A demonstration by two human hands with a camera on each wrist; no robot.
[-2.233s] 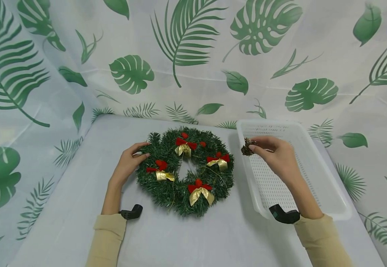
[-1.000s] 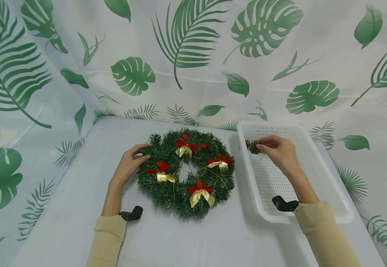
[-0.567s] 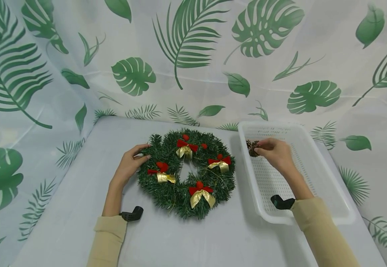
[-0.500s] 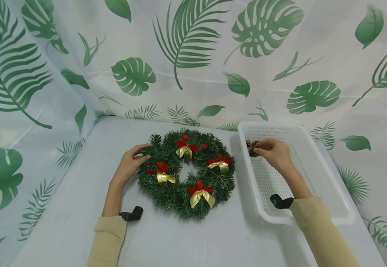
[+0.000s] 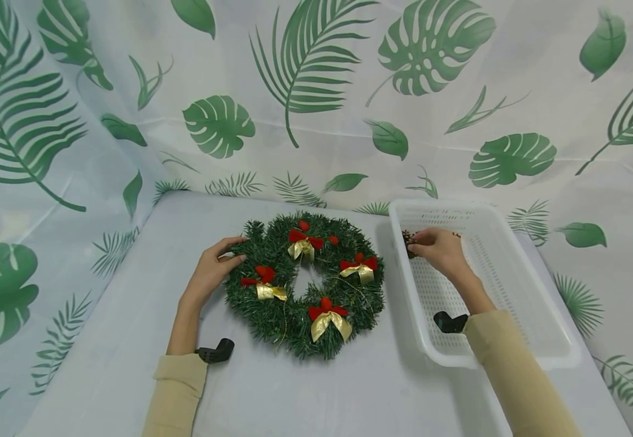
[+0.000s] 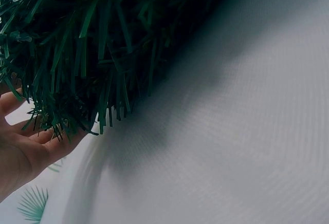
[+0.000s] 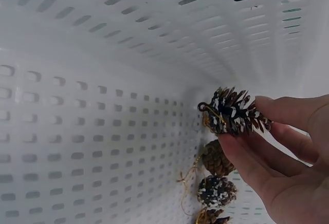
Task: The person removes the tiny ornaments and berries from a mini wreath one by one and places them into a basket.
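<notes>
My right hand (image 5: 439, 250) pinches a small pine cone (image 7: 232, 112) between thumb and fingers, low inside the white basket (image 5: 518, 285), near its far left corner. Other pine cones (image 7: 216, 175) lie on the basket floor just under it. I think the cone is very light and stiff, but its scales look brittle, so I hold it softly at the sides, not at the thin gold loop on its end. My left hand (image 5: 209, 274) rests with nearly straight fingers against the left edge of the green wreath (image 5: 305, 282), which lies flat on the table (image 5: 130, 340).
</notes>
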